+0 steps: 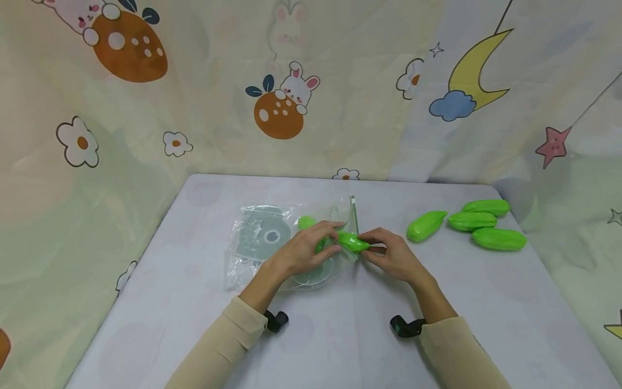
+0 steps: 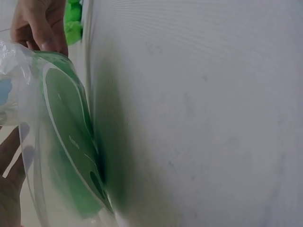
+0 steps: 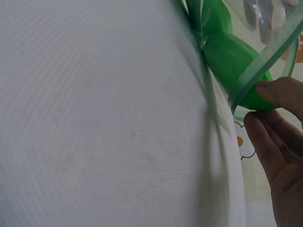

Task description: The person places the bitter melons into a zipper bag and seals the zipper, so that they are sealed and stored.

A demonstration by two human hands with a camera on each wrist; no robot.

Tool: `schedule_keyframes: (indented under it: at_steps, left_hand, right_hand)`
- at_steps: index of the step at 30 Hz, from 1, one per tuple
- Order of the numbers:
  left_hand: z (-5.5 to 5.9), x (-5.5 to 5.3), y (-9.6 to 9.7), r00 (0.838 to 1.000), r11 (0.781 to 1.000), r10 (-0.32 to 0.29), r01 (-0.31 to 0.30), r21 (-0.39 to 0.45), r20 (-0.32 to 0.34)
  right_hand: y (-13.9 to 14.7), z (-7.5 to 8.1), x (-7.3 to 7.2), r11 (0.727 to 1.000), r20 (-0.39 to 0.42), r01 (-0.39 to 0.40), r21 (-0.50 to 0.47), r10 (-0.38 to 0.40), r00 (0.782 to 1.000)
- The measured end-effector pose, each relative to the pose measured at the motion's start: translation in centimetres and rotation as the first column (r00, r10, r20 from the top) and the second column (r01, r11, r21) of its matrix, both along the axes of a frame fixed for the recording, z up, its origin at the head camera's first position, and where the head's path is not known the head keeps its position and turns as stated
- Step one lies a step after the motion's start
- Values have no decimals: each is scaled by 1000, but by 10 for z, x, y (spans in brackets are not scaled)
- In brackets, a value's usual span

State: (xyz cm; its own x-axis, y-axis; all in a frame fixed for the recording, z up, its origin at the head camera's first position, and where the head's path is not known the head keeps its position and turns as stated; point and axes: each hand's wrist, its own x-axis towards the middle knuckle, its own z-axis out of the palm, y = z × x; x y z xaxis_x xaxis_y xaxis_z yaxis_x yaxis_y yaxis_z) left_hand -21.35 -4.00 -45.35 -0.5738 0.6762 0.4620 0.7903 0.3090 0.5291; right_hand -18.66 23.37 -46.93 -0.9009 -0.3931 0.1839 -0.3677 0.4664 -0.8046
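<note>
A clear zip bag (image 1: 264,229) with pale green printing lies on the table, bright green pieces inside it. My left hand (image 1: 308,251) is at its mouth, thumb and fingers spread on either side and holding the plastic. My right hand (image 1: 391,251) pinches the tip of a glossy green toy cucumber (image 1: 353,242). Most of that cucumber is inside the mouth. In the right wrist view, the bag's green zip strip (image 3: 267,64) crosses over the cucumber (image 3: 229,56), and the right thumb (image 3: 279,92) presses its end. The left fingertips are partly hidden behind plastic in the left wrist view.
Several more green toy cucumbers (image 1: 499,239) lie at the table's right side, one (image 1: 426,226) a little nearer the bag. The white-covered table (image 1: 340,335) ends at a patterned cloth backdrop (image 1: 350,124). Black wrist cameras (image 1: 407,327) sit below both wrists.
</note>
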Motion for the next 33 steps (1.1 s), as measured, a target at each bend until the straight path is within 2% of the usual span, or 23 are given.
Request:
schedule_keyframes:
  at_steps: [4, 8, 15, 22, 33]
  left_hand:
    - [-2, 1, 0, 1000, 1000, 1, -1, 8, -5]
    - [-3, 3, -1, 1000, 1000, 1, -1, 9, -13]
    - [-2, 3, -4, 1000, 1000, 5, -5, 2, 7]
    - [-2, 4, -5, 1000, 1000, 11, -11, -5, 12]
    - [-1, 3, -5, 1000, 1000, 3, -3, 7, -7]
  right_hand:
    - [-1, -3, -1, 1000, 17, -13, 5, 13, 1000]
    - [-1, -2, 0, 999, -2, -10, 45, 10, 1000]
    - [8, 2, 3, 995, -75, 54, 78, -49, 996]
    - [19, 6, 1, 976, -119, 138, 169, -119, 986]
    - [36, 15, -5, 963, -210, 198, 185, -158, 965]
